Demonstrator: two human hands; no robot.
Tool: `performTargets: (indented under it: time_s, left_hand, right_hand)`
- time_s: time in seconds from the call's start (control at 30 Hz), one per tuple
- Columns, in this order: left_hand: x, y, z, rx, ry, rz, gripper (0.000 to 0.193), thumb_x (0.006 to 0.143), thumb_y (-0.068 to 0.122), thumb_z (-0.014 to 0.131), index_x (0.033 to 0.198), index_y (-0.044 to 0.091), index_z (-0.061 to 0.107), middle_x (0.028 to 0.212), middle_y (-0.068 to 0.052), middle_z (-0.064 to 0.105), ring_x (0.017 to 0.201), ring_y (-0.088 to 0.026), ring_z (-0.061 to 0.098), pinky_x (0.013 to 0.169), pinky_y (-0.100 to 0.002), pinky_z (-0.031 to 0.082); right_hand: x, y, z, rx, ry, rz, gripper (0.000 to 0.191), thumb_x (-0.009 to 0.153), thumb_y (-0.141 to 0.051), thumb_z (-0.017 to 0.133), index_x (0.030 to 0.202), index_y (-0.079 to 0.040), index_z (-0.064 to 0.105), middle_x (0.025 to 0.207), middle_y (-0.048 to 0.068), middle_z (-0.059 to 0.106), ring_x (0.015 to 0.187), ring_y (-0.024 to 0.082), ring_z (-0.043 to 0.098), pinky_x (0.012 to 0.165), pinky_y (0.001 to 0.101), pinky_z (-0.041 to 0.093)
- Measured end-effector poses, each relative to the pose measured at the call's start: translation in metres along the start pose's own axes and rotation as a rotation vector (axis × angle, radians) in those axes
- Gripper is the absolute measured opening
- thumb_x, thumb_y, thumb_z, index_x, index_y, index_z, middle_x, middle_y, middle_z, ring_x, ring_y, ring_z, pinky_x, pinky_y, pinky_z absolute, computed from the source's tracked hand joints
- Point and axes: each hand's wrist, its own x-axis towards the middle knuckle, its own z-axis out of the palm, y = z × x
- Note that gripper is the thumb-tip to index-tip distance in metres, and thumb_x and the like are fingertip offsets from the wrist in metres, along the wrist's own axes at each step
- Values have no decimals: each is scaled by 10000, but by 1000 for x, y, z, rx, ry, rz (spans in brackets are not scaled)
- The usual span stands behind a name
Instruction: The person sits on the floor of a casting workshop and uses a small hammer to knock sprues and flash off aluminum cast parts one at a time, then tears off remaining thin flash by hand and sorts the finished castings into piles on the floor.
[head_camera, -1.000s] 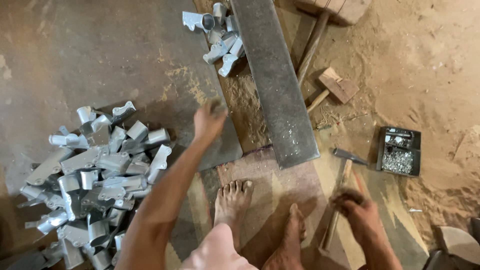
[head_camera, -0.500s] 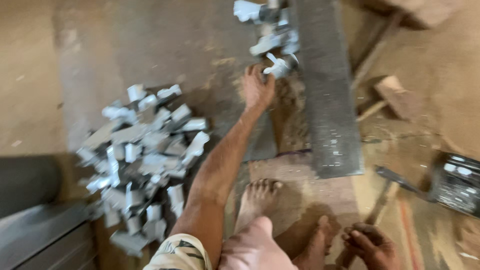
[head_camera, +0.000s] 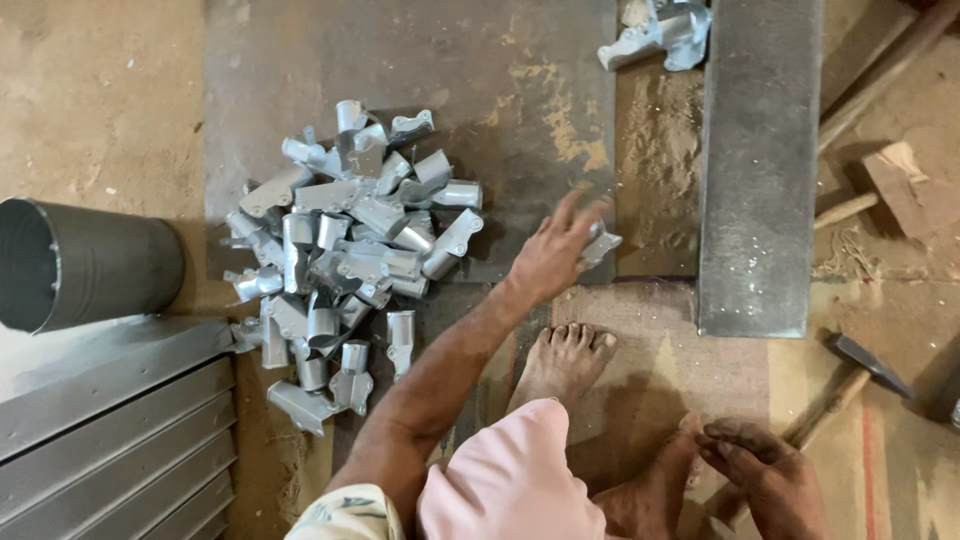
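The left hand (head_camera: 555, 255) reaches out over the dusty floor (head_camera: 100, 110) with its fingers (head_camera: 570, 212) curled around one small bent bracket (head_camera: 598, 245) of dull grey sheet metal, which juts out on the thumb side, just off the floor near the edge of a dark flat metal sheet (head_camera: 400, 60). Beside the hand lies a loose pile of brackets (head_camera: 345, 255), several dozen shiny folded pieces with rounded ends, too tangled to count exactly. A second small cluster of brackets (head_camera: 660, 35) sits at the top, touching a long, thick steel bar (head_camera: 758, 165) with a rough grey face. The right hand (head_camera: 765, 475) rests low, fingers closed on the wooden handle of a hammer (head_camera: 845, 375) with a dark iron head. At left lie one round metal pipe (head_camera: 85, 265) and ribbed metal sheets (head_camera: 110, 420).
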Motion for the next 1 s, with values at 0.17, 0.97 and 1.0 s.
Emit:
performTargets:
  time_s: [0.17, 0.97, 1.0]
  left_hand:
    - [-26, -15, 37, -89, 51, -380, 1035, 678, 206, 877, 1519, 7, 308, 1291, -251, 585, 1189, -479, 583, 923, -532, 517]
    - [19, 37, 94, -909, -146, -34, 314, 760, 33, 788, 1035, 51, 637, 832, 5, 611, 791, -71, 550, 716, -280, 514]
    - [20, 39, 96, -895, -152, -19, 323, 753, 37, 789, 1040, 55, 642, 834, 6, 623, 793, -71, 562, 724, -279, 520]
  right_hand:
    - [-11, -10, -1, -56, 108, -21, 197, 937, -28, 636, 1096, 83, 668, 1032, 163, 716, 924, 282, 716, 846, 421, 592]
    - [69, -116, 112, -896, 330, -941, 103, 894, -59, 714, 990, -51, 749, 949, 174, 717, 869, 379, 703, 781, 441, 549]
    - [69, -114, 110, -886, 329, -942, 93, 907, -65, 717, 994, -48, 746, 950, 174, 717, 876, 380, 702, 783, 442, 546]
